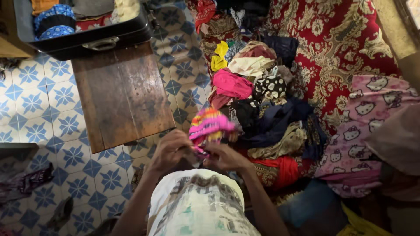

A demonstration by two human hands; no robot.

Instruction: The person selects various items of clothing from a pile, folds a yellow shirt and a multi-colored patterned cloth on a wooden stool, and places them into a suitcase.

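Note:
Both hands hold a small garment striped in pink, yellow and orange [210, 126] just above my lap. My left hand [171, 150] grips its lower left edge, and my right hand [225, 157] grips its lower right edge. The garment is blurred, so its exact shape is unclear. Right behind it lies a heap of clothes [262, 100] on the bed, with a pink piece [232, 84], a black-and-white spotted piece [269, 87] and a yellow piece [218, 57] on top.
A dark wooden table [122, 96] stands to the left on the blue-and-white tiled floor [35, 105]. An open black suitcase [83, 39] with folded clothes rests on its far end. A red patterned bedspread [337, 43] and a pink cartoon-cat cloth [367, 113] cover the bed at right.

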